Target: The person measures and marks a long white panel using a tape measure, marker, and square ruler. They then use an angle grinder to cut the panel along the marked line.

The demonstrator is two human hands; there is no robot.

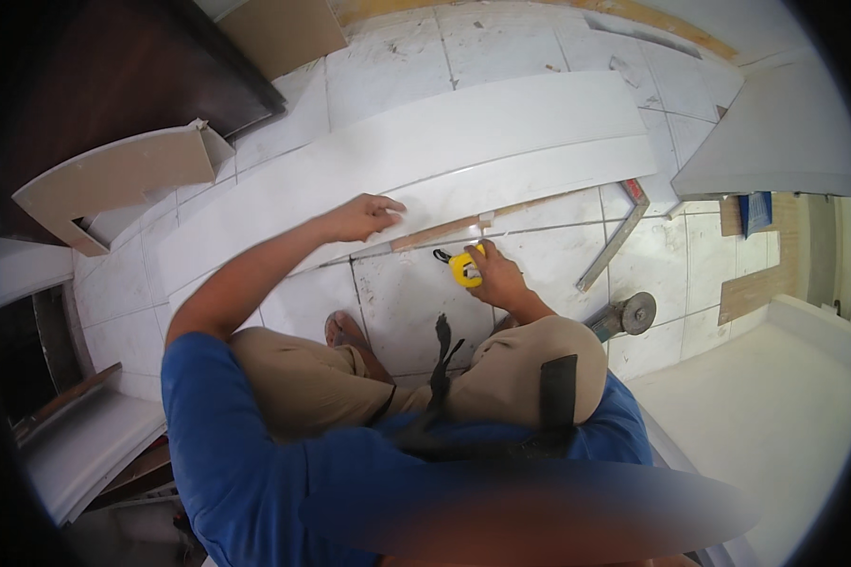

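A long white panel (463, 142) lies on the floor in front of me, with a seam running along its length. Over its near part is my left hand (362, 218), nothing seen in it, its fingers loosely stretched to the right and partly curled. My right hand (501, 277) grips a yellow tape measure (465, 268) just off the panel's near edge; a black loop hangs from the tape measure's left side. Between the hands, a thin brown wooden strip (435, 232) shows along that edge.
A metal carpenter's square (615, 236) rests against the panel's right end. An angle grinder (624, 316) lies by my right knee. Cut brown boards (123, 180) lean at the left. White cabinet pieces (775, 142) stand on the right, near a blue packet (755, 214).
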